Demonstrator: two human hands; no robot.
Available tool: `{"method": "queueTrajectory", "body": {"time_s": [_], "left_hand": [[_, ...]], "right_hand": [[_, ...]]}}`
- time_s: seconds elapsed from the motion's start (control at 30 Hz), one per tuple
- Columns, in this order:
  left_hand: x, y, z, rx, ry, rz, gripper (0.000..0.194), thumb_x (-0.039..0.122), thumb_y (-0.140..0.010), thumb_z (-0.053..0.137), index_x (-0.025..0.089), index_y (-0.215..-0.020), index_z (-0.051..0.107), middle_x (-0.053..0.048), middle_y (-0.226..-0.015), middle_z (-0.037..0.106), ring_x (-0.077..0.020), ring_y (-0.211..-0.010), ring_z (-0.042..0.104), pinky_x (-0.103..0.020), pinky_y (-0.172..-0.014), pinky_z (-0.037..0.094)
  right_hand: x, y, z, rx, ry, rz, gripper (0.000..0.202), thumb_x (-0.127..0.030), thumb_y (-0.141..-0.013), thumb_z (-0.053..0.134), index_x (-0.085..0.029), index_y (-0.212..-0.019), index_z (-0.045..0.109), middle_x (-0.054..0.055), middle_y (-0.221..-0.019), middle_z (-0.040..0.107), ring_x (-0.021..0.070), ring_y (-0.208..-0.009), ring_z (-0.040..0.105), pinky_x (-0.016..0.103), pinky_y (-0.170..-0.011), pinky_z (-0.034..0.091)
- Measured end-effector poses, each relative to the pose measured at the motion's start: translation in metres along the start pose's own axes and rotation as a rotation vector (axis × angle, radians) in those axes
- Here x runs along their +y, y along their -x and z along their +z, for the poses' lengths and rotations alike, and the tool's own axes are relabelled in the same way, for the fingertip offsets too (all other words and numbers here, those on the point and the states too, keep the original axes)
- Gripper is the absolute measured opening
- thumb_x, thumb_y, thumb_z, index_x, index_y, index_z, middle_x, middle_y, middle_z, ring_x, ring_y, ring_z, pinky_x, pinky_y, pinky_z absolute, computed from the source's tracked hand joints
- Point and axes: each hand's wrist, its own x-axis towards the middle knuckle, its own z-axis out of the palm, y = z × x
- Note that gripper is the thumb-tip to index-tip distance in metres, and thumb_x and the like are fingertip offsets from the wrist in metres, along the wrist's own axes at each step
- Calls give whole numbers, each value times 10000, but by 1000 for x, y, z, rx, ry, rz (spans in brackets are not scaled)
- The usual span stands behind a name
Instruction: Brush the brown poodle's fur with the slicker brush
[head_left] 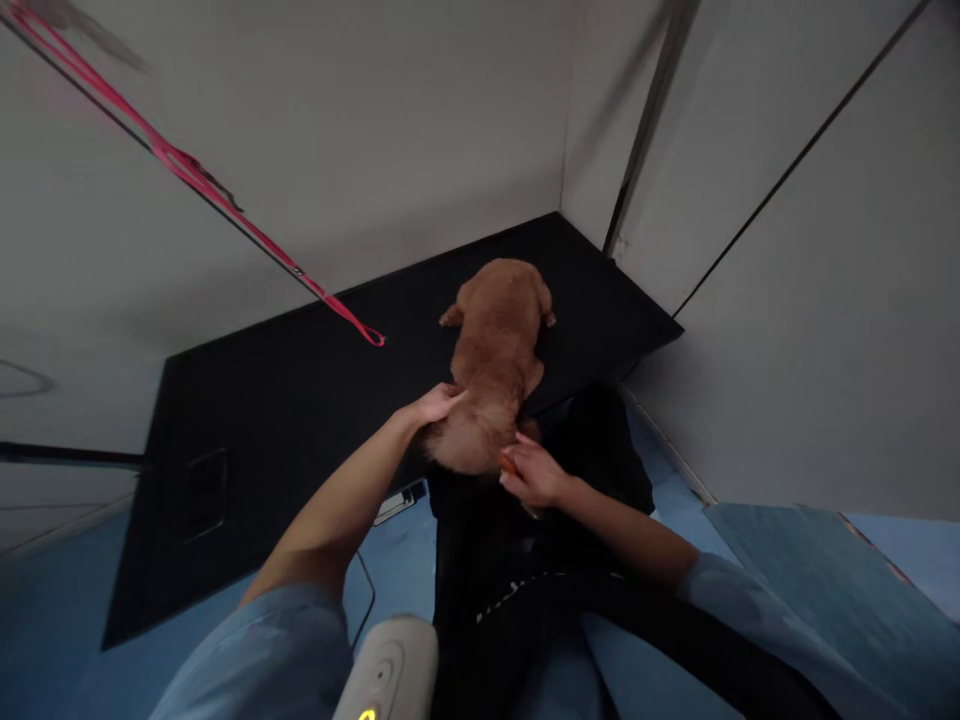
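Observation:
A brown, curly-coated dog [501,315] is on a black grooming table [300,400], its back to the camera and its fluffy rear at the table's near edge. My left hand [440,402] grips the fur on the left of its rear, the fingertips partly hidden in the coat. On the other side, close against the rear fur, my right hand [536,472] is closed around a tool with an orange-brown handle [508,464]. The fingers cover most of this tool, so its kind is unclear.
A pink leash loop [352,318] hangs above the table's left part, beside a thin dark line. Pale walls [420,120] stand behind and to the right. A white device [394,665] is low in front of me. The floor [409,570] is blue.

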Motion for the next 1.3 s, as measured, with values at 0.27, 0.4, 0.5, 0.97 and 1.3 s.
{"method": "queueTrajectory", "body": {"time_s": [0.27,0.4,0.5,0.97,1.3], "left_hand": [[6,32,31,25,129,64,488,490,-465,805,122,-741,641,-27,-596,619,-126,-508,529,-221,-472,387],[3,40,45,77,225,28,528,448,-433,831,130,-813,648,-46,-716,676,-157,-615,606,-274,-612,486],[3,40,50,65,262,25,559,402,-393,857,137,-841,651,-57,-817,705,-182,-722,645,-327,-753,516],[12,26,31,-43,163,-37,625,414,-385,863,133,-896,639,-95,-901,728,-279,-871,684,-420,-881,525],[-10,35,34,60,258,-5,601,363,-419,848,139,-923,611,-84,-871,721,-256,-790,692,-384,-776,560]], "right_hand": [[29,-61,-41,411,-669,275,331,-343,-888,373,-176,-668,556,28,-690,632,154,-763,629,282,-775,482],[39,-58,-33,741,-784,462,369,-379,-903,291,-190,-671,508,8,-634,579,138,-670,594,260,-706,479],[46,-53,-31,671,-567,589,215,-358,-866,408,-206,-736,489,1,-676,565,156,-678,576,277,-697,471],[50,-17,-30,1034,-654,477,201,-395,-799,533,-203,-838,491,14,-803,576,160,-767,575,314,-770,481],[50,-21,-29,1110,-650,457,183,-380,-813,523,-202,-842,490,26,-804,580,165,-771,584,327,-781,484]]}}
